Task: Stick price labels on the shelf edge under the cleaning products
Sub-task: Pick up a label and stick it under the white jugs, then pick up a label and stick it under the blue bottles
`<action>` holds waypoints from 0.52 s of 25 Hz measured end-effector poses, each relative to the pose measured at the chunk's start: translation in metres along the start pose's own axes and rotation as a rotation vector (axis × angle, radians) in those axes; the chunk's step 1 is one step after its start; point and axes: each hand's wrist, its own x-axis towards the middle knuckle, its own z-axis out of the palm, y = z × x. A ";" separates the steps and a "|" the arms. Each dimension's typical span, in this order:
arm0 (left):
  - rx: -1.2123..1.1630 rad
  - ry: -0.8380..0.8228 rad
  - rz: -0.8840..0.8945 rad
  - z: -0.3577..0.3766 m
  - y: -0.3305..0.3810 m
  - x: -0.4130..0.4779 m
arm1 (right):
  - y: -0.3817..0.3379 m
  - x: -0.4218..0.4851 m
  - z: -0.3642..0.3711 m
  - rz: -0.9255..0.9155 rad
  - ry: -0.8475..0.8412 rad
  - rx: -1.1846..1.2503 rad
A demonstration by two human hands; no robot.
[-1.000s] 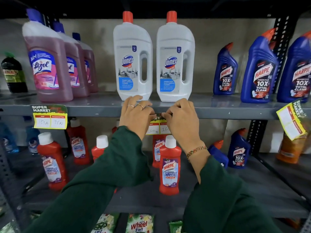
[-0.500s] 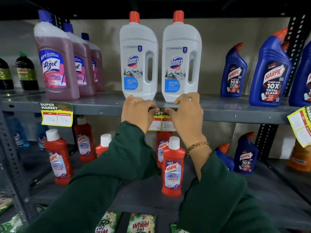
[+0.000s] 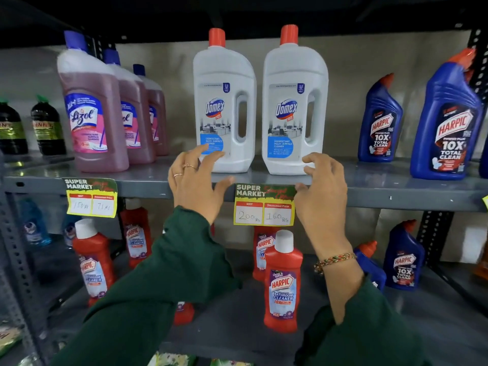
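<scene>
A yellow and green price label (image 3: 264,204) marked 200 and 160 hangs on the grey shelf edge (image 3: 396,199), under two white Domex bottles (image 3: 224,107) (image 3: 294,107). My left hand (image 3: 195,180) is just left of the label, fingers spread, thumb by its top left corner. On the other side, my right hand (image 3: 323,191) has its fingers apart and its thumb touching the top right corner. Neither hand holds anything. Another label (image 3: 91,198) hangs under the pink Lizol bottles (image 3: 92,114).
Blue Harpic bottles (image 3: 446,122) stand at the right of the upper shelf and dark bottles (image 3: 47,128) at the far left. Red Harpic bathroom cleaners (image 3: 282,283) stand on the lower shelf beneath my arms. A corner of a third label (image 3: 485,202) shows at the right edge.
Both hands were pressed together over the label's top edge; they have now spread apart to its sides and opened, uncovering the label stuck on the shelf edge.
</scene>
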 end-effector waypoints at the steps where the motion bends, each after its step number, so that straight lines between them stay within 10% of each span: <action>1: -0.001 -0.007 0.001 -0.001 -0.005 0.001 | 0.001 0.000 0.000 -0.012 -0.005 -0.012; 13: -0.087 0.116 0.581 0.059 0.123 -0.002 | 0.070 0.022 -0.072 -0.085 0.257 -0.158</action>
